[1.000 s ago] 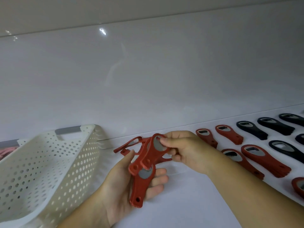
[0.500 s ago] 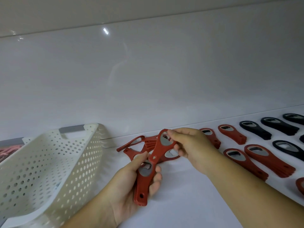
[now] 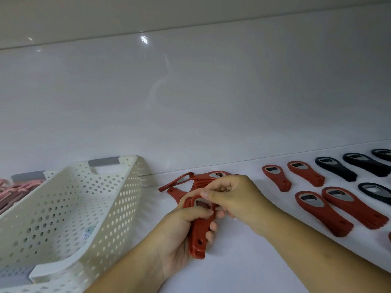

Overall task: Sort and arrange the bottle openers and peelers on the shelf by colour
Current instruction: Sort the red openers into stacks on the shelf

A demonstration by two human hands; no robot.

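Observation:
My left hand point(image 3: 175, 231) grips a stack of red bottle openers point(image 3: 198, 235) by the handles, heads up. My right hand point(image 3: 234, 197) pinches the head end of that stack, fingers curled over it. Behind my hands lies a small pile of red peelers and openers point(image 3: 179, 180) on the white shelf point(image 3: 243, 261). To the right, red bottle openers point(image 3: 306, 172) lie in rows, two at the back and two larger stacks point(image 3: 349, 206) nearer. Black bottle openers point(image 3: 336, 168) lie further right.
A white perforated basket point(image 3: 69, 208) stands tilted at the left, close to my left forearm. Behind it another basket holds pink items point(image 3: 12, 191). The glossy white back wall point(image 3: 190, 102) rises right behind the shelf.
My right hand has lowered the opener it held up onto the stack in my left hand. Both hands now sit close together, and the view has shifted slightly left.

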